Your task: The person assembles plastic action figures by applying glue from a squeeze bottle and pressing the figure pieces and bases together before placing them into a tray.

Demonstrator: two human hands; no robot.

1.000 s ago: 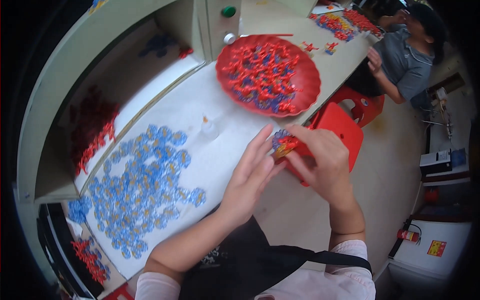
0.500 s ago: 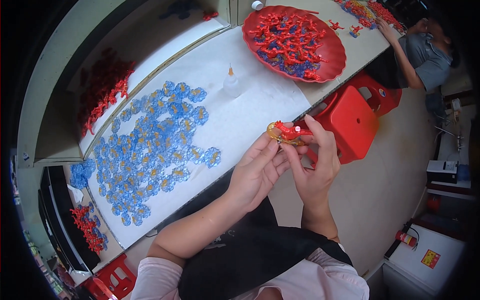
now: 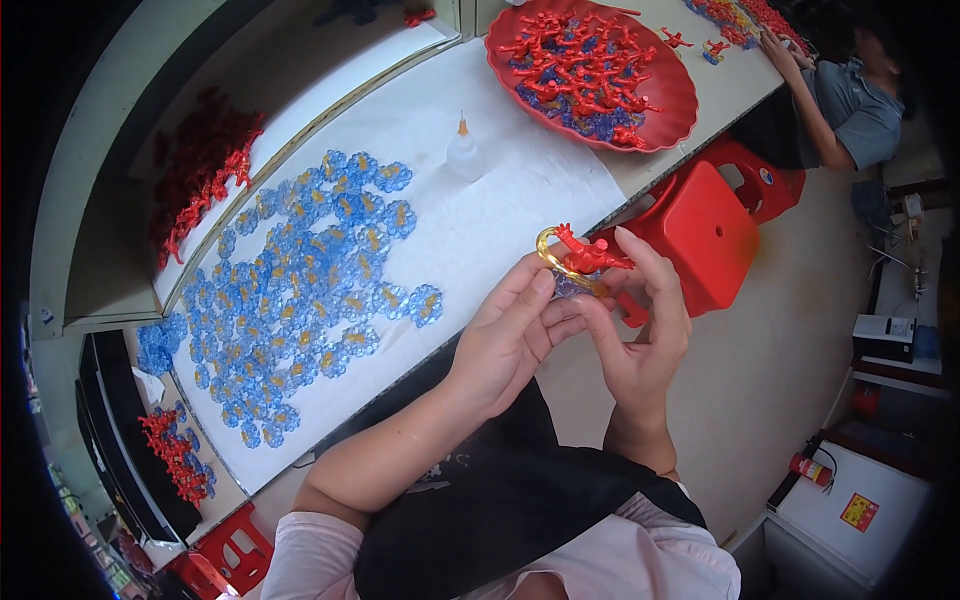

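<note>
Both of my hands hold one small assembly over the table's front edge: a red coral-shaped plastic piece (image 3: 590,254) with a gold ring and a clear blue flower base under it. My left hand (image 3: 510,335) pinches it from the left with thumb and fingers. Fingers of my right hand (image 3: 645,325) wrap it from the right. On the white sheet (image 3: 480,215) to the left lie several blue flower-shaped pieces (image 3: 300,300) with gold centres.
A small white glue bottle (image 3: 462,152) stands on the sheet. A red scalloped tray (image 3: 590,75) of red and blue pieces sits at the back right. Red stools (image 3: 705,225) stand beside the table. Another person (image 3: 840,95) works at the far right. Red pieces fill a shelf (image 3: 200,185).
My view has shifted so the table sits higher and the tray farther off. Both hands have brought the red piece nearer and lifted it slightly, still gripping it together.
</note>
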